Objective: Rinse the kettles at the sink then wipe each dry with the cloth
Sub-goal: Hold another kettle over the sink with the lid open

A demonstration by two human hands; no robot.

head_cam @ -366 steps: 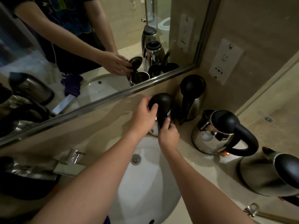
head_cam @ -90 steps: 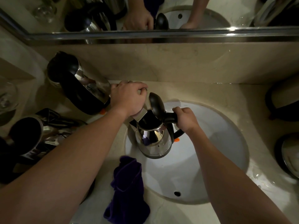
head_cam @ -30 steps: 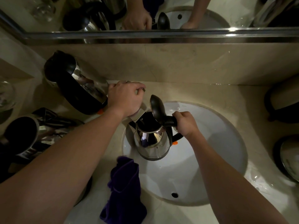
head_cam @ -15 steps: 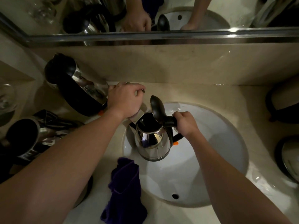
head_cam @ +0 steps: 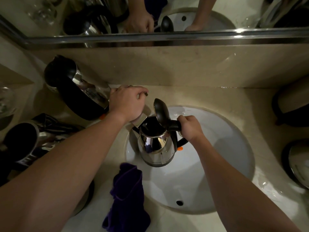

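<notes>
Both hands (head_cam: 189, 128) steady rounded, mirror-bright steel kettle (head_cam: 157, 148) over smooth basin (head_cam: 225, 148).

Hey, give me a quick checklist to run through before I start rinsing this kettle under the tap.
1. Kettle held over the sink basin: ok.
2. Lid flipped open: ok.
3. Right hand grip on the black handle: ok, fingers curled round it.
4. Left hand on the faucet lever: ok, it covers the lever, spout pokes out below it.
5. Kettle mouth under the spout: ok, the opening sits just beside its tip.
6. Water running: cannot tell, no stream shows.
7. Purple cloth within reach: ok, lying on the counter at the basin's edge.
</notes>
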